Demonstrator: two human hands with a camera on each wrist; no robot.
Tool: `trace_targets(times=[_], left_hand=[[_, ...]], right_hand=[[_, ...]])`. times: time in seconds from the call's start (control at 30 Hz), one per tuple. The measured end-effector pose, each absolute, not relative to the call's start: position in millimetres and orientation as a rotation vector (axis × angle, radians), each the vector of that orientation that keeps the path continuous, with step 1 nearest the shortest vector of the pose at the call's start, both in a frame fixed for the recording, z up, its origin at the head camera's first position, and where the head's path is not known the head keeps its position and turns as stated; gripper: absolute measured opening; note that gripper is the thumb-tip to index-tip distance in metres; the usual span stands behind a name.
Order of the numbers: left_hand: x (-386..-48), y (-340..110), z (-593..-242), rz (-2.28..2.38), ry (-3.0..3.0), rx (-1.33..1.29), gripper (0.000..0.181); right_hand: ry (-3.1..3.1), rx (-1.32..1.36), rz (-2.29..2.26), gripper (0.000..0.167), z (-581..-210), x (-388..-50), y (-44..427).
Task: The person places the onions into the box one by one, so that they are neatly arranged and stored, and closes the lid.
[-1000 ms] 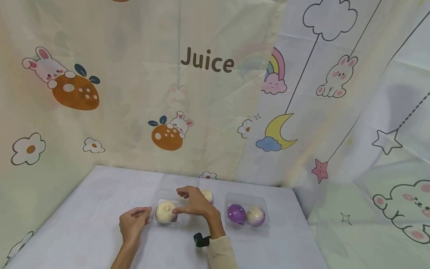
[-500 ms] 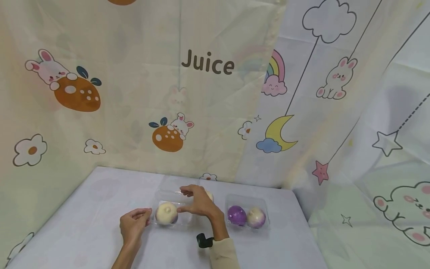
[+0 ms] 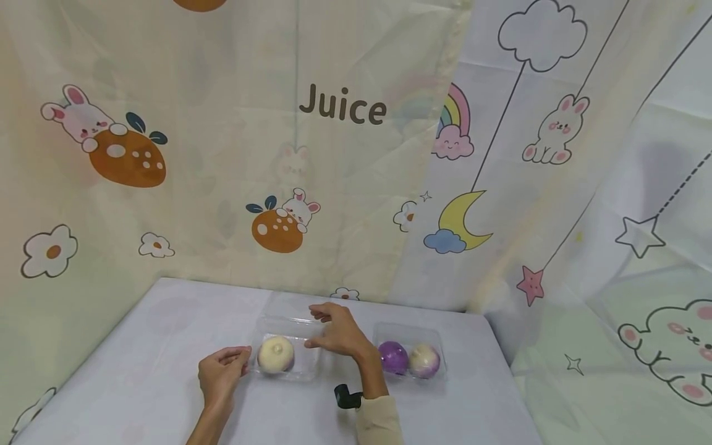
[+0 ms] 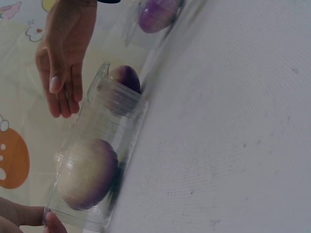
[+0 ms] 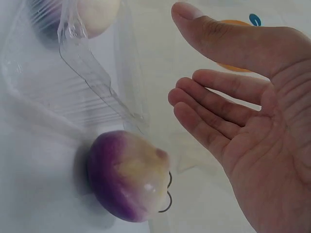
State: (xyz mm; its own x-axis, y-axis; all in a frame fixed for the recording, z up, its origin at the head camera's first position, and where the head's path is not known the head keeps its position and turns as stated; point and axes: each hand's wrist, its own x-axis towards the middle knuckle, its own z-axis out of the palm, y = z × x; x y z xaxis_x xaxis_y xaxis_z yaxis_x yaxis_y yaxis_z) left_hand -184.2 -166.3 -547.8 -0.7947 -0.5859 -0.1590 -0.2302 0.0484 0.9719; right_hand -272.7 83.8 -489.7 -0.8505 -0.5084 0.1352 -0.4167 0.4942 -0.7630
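My left hand (image 3: 221, 374) pinches the left rim of a clear plastic clamshell box (image 3: 305, 363); its thumb and fingertips show at the box's corner in the left wrist view. Inside, toward the left end, sits one purple-and-cream turnip (image 3: 275, 355). My right hand (image 3: 340, 334) hovers over the right side of this box, fingers extended, thumb apart, holding nothing. Below and beside its fingers, a loose turnip (image 5: 126, 177) lies on the table just outside the box; in the head view the right hand hides it.
Right of the right forearm stands a second clear box (image 3: 408, 332) with a purple turnip (image 3: 394, 358) and a cream-topped one (image 3: 424, 361). A printed curtain (image 3: 356, 185) hangs behind the white table (image 3: 461, 408).
My right hand has drawn right, away from the turnip in the box, its fingers still spread. The left hand has stayed at the box's rim.
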Motion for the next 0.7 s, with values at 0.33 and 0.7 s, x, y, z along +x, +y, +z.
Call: trace_targets(times=[0.33, 0.7], left_hand=[[-184, -165, -548, -1.814, -2.043, 0.833, 0.020], [-184, -166, -549, -1.820, -2.048, 0.816, 0.020]], right_hand=[[2.690, -0.829, -1.318, 0.079, -487, -277, 99], [2.736, -0.805, -1.396, 0.085, -492, -280, 117]])
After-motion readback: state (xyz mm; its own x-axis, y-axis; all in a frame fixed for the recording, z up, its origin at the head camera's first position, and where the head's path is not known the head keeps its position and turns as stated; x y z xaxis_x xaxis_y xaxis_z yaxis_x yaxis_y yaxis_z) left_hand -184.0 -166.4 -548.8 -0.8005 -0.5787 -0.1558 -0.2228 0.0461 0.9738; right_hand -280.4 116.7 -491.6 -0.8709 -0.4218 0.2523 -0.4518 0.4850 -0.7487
